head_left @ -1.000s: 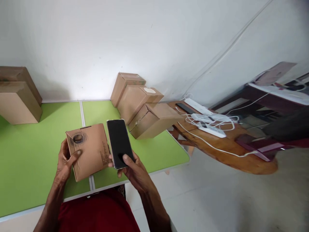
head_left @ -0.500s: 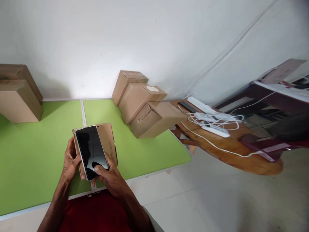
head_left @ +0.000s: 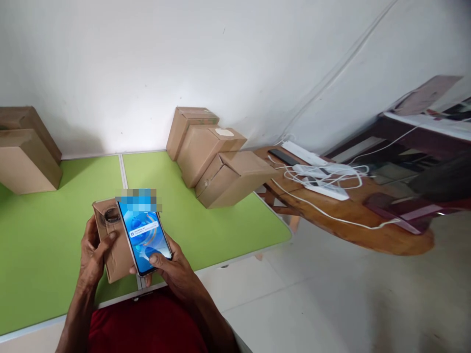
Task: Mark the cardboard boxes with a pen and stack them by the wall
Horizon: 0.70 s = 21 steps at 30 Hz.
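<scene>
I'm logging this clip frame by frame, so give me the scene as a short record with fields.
left hand: grips small brown cardboard box at its left side
right hand: holds lit blue-screened smartphone, thumb on the screen
phone position: over the box's right part
surface: green table
behind: stacked brown cartons
right: wooden table with white cables

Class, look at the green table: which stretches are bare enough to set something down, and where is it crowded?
Bare: the green table between the left stacked cardboard boxes and left hand; also between the lit phone and leaning brown cartons. Crowded: the wooden side table under white cables.
</scene>
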Motion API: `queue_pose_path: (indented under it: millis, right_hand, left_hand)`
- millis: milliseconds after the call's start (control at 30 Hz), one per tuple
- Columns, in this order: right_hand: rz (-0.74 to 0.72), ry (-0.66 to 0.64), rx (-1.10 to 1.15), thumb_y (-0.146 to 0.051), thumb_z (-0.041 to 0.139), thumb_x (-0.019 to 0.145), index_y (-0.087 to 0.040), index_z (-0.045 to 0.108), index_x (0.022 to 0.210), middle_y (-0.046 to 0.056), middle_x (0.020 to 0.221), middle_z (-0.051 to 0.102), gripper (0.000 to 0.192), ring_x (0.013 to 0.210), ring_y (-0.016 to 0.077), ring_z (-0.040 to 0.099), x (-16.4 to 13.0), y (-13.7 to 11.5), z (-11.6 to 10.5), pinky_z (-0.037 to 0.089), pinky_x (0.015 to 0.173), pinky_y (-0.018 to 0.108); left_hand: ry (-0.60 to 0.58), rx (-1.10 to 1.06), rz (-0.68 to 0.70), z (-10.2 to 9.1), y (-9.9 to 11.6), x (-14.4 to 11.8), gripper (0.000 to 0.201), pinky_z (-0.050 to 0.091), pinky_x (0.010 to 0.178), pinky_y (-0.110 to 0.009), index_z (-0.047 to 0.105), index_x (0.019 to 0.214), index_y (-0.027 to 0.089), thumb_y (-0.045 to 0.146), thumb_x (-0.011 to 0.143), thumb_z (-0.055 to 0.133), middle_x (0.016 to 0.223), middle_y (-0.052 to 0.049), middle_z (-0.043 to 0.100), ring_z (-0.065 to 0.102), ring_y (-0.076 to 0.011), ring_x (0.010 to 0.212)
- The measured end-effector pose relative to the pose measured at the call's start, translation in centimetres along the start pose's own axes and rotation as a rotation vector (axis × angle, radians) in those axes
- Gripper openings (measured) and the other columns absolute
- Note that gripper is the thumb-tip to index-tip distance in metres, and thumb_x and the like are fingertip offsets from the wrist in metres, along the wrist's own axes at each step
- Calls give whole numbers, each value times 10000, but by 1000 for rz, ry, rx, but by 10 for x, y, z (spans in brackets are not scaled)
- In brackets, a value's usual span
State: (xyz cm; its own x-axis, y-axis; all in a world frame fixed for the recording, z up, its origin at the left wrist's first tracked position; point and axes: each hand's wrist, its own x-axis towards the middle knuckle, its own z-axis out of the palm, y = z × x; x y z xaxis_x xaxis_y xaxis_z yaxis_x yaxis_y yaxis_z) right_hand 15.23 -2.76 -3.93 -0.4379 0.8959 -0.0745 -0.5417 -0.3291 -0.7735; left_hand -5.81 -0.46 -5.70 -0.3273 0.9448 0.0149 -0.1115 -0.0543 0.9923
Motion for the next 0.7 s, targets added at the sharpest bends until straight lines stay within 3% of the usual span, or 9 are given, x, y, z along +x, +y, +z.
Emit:
queue_pose_path:
  millis: [167,267,367,533,700]
  right_hand:
    - [-53,35,-2,-580,980,836,-247,680,1255,33,903,806,614,787,268,847,-3,-13,-7,603,531,272]
    - [-113,112,-8,-570,994,822,-244,677,1243,42,931,810,619,794,269,847,-2,-21,-23,604,544,276]
    - [-153,199,-23,-564,1003,808,-244,668,1263,45,970,813,649,761,252,840,5,-21,-42,610,561,280]
    - [-118,320,-108,-584,999,768,-216,681,1194,43,990,799,647,729,236,831,23,-6,-63,616,561,281]
    - [-65,360,-129,-645,969,729,-213,662,1158,27,996,770,682,692,205,804,36,13,-70,618,565,282]
  left_hand:
    - [90,9,-27,-10,9,0,746,629,850,-335,742,1267,241,540,635,1004,1313,-102,798,757,-309,1129]
    - [278,-23,-104,-31,13,2,690,592,659,-283,779,1125,234,459,514,1004,1080,-42,826,732,-220,833]
    - [479,-37,-148,-54,20,5,559,531,532,-245,758,912,218,362,402,936,822,32,762,642,-155,651]
    - [592,-48,-112,-74,32,3,463,570,555,-230,758,844,260,316,393,845,809,92,771,647,-143,693]
    - [569,20,-97,-76,30,0,381,573,524,-257,786,816,313,360,445,858,793,117,794,652,-158,668]
